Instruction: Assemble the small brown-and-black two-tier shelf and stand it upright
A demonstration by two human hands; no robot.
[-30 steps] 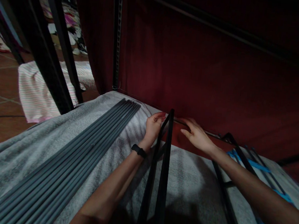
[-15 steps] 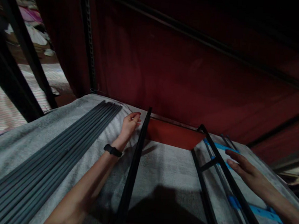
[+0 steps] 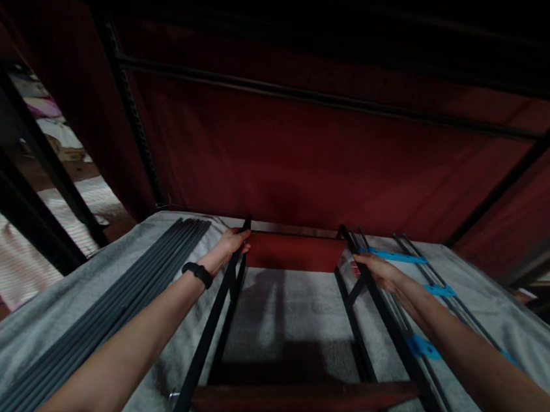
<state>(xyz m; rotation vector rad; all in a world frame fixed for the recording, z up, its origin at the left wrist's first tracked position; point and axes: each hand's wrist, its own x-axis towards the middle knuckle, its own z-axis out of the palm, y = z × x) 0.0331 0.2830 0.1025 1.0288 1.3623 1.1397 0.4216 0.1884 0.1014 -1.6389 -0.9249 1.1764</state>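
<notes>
Nearest, a reddish board (image 3: pixel 304 396) spans the two black rails of a frame (image 3: pixel 201 349) lying on a grey cloth (image 3: pixel 288 312) over the surface. Left of the frame lies a bundle of grey rods (image 3: pixel 112 307); right of it lie thin black rods banded with blue tape (image 3: pixel 418 344).

Farther on, the left hand (image 3: pixel 232 241), a black band (image 3: pixel 198 273) on its wrist, closes its grip around the far end of the left rail. The right hand (image 3: pixel 377 270) lays its grip over the far end of the right rail, fingers curled on it. Between the two grips sits a red panel (image 3: pixel 294 252). Behind everything hangs a dark red curtain (image 3: pixel 309 164).
</notes>
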